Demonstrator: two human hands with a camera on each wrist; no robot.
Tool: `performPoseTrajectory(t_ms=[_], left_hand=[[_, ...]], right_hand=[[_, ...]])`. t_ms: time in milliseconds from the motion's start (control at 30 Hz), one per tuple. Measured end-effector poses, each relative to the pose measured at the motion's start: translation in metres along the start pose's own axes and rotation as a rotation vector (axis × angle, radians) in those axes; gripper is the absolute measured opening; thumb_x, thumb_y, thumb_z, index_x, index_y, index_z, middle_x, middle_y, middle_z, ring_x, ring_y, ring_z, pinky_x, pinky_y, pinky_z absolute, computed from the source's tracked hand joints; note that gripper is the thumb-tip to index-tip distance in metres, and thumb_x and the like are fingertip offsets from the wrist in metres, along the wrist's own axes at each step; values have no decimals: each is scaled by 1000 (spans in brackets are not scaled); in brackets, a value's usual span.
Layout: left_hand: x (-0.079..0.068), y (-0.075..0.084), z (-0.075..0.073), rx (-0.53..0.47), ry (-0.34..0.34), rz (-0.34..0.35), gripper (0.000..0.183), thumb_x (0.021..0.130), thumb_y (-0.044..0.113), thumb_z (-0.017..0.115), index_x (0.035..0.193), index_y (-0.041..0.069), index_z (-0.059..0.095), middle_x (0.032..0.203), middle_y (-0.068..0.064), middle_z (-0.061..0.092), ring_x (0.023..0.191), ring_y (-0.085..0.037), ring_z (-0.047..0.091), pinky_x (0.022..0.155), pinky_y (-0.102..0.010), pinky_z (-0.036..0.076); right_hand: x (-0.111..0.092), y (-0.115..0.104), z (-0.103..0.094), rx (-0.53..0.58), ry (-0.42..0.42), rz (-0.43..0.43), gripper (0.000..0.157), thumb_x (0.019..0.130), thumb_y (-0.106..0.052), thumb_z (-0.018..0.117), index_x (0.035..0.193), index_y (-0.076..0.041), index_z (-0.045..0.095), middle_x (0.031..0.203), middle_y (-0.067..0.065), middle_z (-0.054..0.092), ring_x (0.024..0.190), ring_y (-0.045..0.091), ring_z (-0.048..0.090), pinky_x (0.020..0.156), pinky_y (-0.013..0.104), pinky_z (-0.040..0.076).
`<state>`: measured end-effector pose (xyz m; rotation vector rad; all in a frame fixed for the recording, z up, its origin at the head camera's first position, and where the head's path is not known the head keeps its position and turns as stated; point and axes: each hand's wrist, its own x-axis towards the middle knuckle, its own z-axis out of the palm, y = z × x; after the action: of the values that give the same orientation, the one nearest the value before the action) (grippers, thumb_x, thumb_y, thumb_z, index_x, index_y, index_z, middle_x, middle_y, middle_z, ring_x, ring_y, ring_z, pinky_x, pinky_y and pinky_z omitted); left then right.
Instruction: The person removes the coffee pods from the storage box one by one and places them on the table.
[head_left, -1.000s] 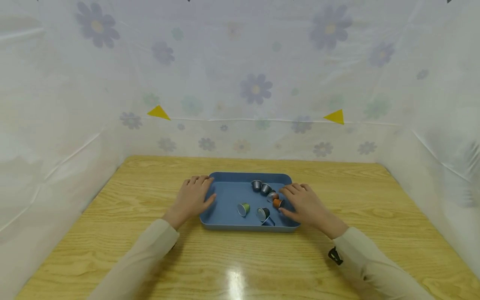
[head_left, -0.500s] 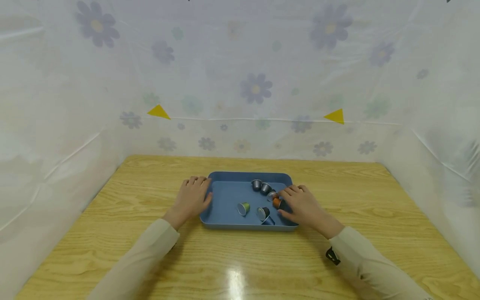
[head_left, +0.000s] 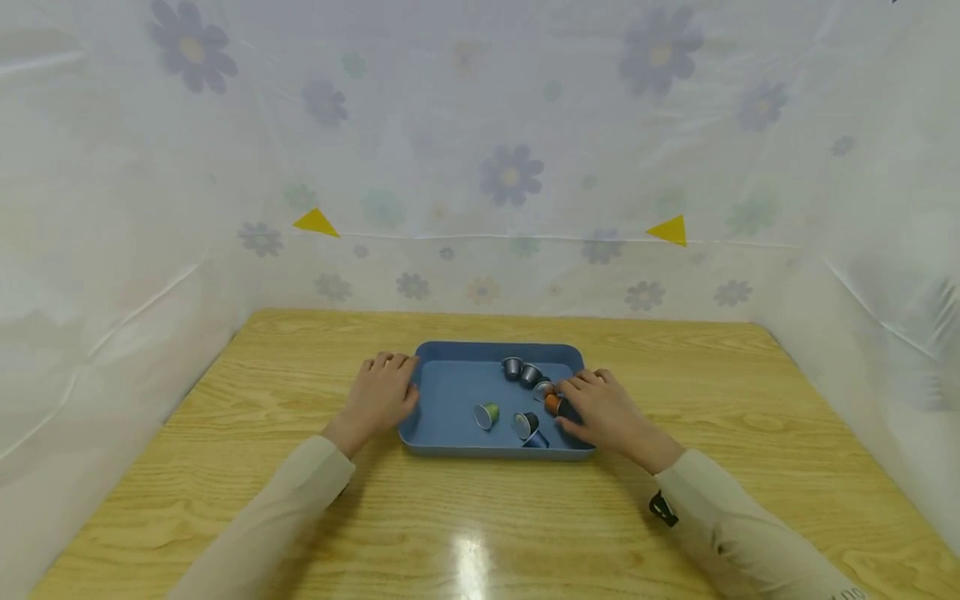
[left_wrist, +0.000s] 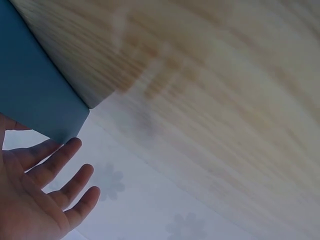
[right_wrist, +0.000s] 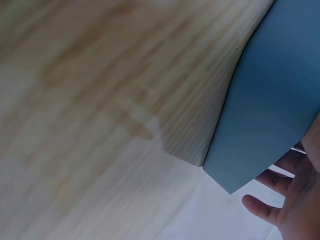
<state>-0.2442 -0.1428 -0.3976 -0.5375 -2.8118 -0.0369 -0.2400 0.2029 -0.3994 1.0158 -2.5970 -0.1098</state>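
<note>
A shallow blue tray (head_left: 450, 450) lies on the table with several coffee capsules in it. My left hand (head_left: 381, 394) is at the tray's left rim, its fingers loosely extended; in the left wrist view, fingertips (left_wrist: 74, 144) meet or nearly meet the tray wall. On the opposite side, my right hand (head_left: 603, 408) rests at the right rim with relaxed fingers, partly over the tray. Closest to it are an orange capsule (head_left: 552, 404) and a brownish one (head_left: 543, 390). A green capsule (head_left: 487, 415) lies near the middle. Neither hand holds a capsule.
Two dark grey capsules (head_left: 512, 368) sit by the tray's back wall. A black capsule (head_left: 526, 425) lies against a blue one (head_left: 537, 439) near the front. The wooden table (head_left: 420, 525) is bordered by a flowered white sheet (head_left: 450, 167) with two yellow triangles (head_left: 317, 222).
My left hand has drawn slightly left, its thumb pulling back from over the tray to the rim. My right hand has shifted a little left. The capsules keep their arrangement.
</note>
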Motion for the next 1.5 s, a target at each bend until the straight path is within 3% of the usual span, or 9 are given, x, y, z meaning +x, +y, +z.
performPoseTrajectory(t_ms=[867,1300,1500], left_hand=[[1,2,1,-3,-40,-4,46,87,27,53,128,6,51,124,-12,55,114,-32,48,94,-48,40],[1,4,1,-16,-20,-5,47,84,26,55,126,6,52,122,-12,56,112,-32,49,91,-48,42],[1,4,1,-27,-14,-9,47,84,26,56,126,6,53,122,-12,56,111,-32,49,91,-49,42]], right_hand=[[1,0,2,56,-25,24,39,78,-36,68,109,-13,60,95,2,63,89,22,56,84,47,44],[0,2,0,118,14,27,34,78,-30,69,105,-13,59,98,3,62,93,23,57,84,47,43],[0,5,-4,96,0,51,36,78,-32,68,106,-11,57,101,5,62,95,24,56,86,46,43]])
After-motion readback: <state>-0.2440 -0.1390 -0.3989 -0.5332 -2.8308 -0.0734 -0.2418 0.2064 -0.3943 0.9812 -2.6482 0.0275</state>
